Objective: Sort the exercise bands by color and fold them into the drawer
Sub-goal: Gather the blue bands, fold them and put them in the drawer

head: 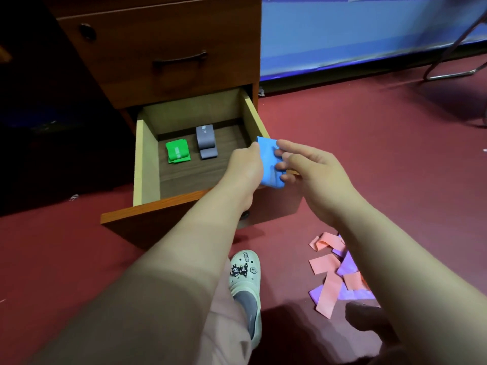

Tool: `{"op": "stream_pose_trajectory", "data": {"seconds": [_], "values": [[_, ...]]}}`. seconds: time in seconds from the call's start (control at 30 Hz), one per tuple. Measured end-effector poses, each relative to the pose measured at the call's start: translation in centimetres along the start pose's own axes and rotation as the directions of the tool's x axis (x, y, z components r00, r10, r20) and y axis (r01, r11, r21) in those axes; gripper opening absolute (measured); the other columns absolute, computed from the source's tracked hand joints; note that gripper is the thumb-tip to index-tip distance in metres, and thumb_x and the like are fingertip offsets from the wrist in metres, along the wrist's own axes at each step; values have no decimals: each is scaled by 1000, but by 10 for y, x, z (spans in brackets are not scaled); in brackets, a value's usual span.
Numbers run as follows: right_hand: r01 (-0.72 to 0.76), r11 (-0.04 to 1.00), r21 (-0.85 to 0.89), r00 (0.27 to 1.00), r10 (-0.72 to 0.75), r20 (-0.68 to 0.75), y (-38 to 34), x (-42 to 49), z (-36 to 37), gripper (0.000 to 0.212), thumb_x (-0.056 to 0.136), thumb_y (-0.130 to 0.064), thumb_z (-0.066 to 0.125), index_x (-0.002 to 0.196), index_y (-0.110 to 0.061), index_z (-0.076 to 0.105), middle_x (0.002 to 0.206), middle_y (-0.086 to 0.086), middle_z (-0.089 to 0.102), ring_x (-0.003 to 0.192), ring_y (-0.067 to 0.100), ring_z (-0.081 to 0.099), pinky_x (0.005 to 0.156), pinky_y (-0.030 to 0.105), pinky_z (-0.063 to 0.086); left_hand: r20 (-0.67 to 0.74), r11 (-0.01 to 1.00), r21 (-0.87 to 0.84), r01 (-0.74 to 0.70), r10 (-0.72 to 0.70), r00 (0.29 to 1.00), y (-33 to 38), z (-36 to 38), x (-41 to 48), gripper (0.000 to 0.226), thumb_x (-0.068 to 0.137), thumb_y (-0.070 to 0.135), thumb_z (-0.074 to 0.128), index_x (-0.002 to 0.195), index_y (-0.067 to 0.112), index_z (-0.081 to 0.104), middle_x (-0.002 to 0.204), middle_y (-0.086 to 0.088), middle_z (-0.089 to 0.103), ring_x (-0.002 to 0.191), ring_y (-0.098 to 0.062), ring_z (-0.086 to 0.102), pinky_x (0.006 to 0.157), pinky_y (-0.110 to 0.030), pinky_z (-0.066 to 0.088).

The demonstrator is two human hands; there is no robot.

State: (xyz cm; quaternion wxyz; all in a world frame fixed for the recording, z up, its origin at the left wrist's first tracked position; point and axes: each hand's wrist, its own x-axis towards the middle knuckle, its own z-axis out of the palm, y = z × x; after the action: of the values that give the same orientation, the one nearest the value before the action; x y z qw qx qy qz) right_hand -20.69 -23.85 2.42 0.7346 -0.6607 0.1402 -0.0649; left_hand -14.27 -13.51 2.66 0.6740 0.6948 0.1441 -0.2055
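A folded blue band (268,162) is held between both hands above the right rim of the open wooden drawer (146,167). My left hand (246,164) grips its left edge, and my right hand (303,164) pinches its right side with thumb and fingers. Inside the drawer, a folded green band (178,151) lies at the back left with a folded grey band (206,142) just to its right. On the red floor at the lower right, loose pink bands (326,288) and purple bands (347,264) lie in a heap.
The drawer belongs to a brown cabinet (168,48) with a shut upper drawer. A foot in a white clog (246,280) rests on the red carpet below the drawer front. A blue wall panel (369,30) and a metal chair leg (453,72) stand at the back right.
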Motion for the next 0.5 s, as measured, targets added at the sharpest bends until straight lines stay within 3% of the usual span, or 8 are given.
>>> {"op": "stream_pose_trajectory", "data": {"seconds": [0.1,0.17,0.23,0.3,0.37,0.43,0.5], "values": [[12,1000,23,989,-8,-146,1,5,10,23,91,-10,57,107,-20,70,78,-5,65,65,9,55,63,25,44,-25,995,-86,42,-44,999,2,-7,3,25,101,35,41,93,17,56,108,-11,70,101,-34,67,96,-52,50],[-25,1000,-7,982,24,-186,3,10,16,20,90,-20,57,106,-25,68,80,-4,64,67,12,56,66,30,46,-35,991,-121,50,-54,998,4,-12,6,25,101,36,43,85,19,54,109,-13,69,104,-34,66,97,-53,49],[-93,994,-58,989,86,-119,6,13,24,21,89,-32,57,101,-20,69,94,9,71,80,24,64,77,41,54,-27,989,-136,51,-56,998,5,-18,6,25,100,35,45,85,19,55,110,-13,69,104,-35,66,97,-54,49],[-141,984,-110,989,136,-51,8,12,34,40,87,-39,54,100,-4,68,104,25,67,86,31,64,87,53,53,-9,989,-138,62,-64,998,6,-25,6,25,100,34,45,85,18,57,110,-14,70,104,-34,66,97,-53,50],[-117,986,-121,993,113,-42,8,13,44,48,89,-38,53,94,9,59,90,30,59,77,26,54,79,52,53,-8,987,-142,69,-70,997,7,-33,7,25,100,32,45,84,18,56,110,-14,69,106,-34,66,97,-52,50],[-91,988,-121,995,85,-52,7,15,52,43,89,-35,55,81,7,54,77,13,46,73,21,43,68,40,43,-21,988,-140,59,-62,998,9,-41,9,24,100,33,46,83,19,56,110,-13,69,107,-34,65,98,-52,49],[-102,984,-148,994,93,-62,5,20,58,40,84,-35,56,75,3,52,78,5,41,72,21,37,68,36,36,-38,992,-114,44,-49,998,10,-49,11,23,99,36,46,89,19,58,109,-11,69,104,-33,66,98,-50,49]]}}
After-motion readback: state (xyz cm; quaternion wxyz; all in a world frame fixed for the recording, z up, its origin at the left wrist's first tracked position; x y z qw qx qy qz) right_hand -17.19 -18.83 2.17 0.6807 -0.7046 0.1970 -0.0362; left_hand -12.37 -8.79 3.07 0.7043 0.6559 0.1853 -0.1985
